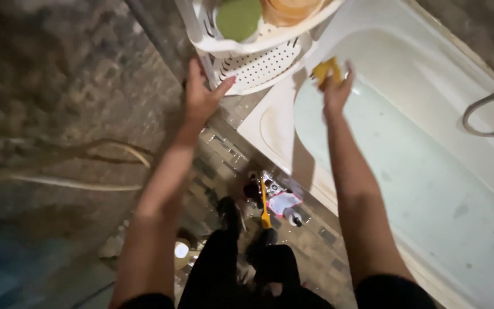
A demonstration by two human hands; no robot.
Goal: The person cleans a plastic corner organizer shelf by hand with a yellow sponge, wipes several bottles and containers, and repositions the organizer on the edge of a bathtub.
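My left hand (201, 94) rests against the upright leg of a white perforated plastic shelf rack (258, 66), fingers spread along it. My right hand (335, 86) is closed around a yellow sponge (324, 68) and presses it against the inner wall of a white bathtub (430, 166), just below the rack's lower shelf. Both of my arms reach forward, and my legs in black trousers show at the bottom.
A green round item (238, 17) and an orange tub (290, 8) sit on the rack's upper shelf. A grey shower hose (490, 114) loops over the tub's far rim. Small bottles and a yellow-handled brush (265, 203) lie on the tiled floor beside the tub.
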